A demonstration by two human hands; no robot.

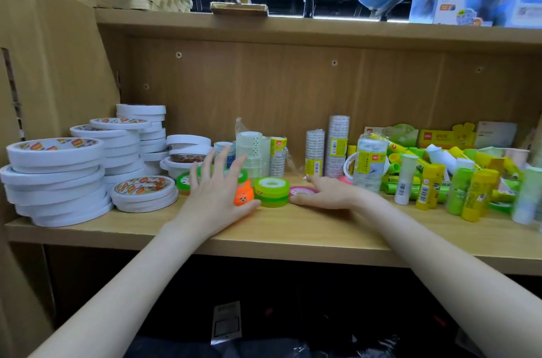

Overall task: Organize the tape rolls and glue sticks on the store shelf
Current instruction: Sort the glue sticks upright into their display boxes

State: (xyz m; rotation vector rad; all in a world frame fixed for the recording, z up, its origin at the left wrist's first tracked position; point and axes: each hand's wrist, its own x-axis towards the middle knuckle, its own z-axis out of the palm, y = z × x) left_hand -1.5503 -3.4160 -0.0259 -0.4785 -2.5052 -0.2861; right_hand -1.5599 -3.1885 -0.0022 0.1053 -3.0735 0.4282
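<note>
Orange tape roll (244, 196) half hidden behind spread left hand (215, 196), right hand (325, 193) fingers flat on pink roll (302, 191)

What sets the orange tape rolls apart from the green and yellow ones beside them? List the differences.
The orange tape rolls are tilted and partly hidden by the left hand; the green and yellow tape rolls lie flat, untouched, in full view. The orange ones look narrower across. Both are short stacks of small bright rolls at the shelf front.

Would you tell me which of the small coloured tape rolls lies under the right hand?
The pink roll: the right hand rests on it, while the green-yellow stack and orange rolls sit further left.
</note>
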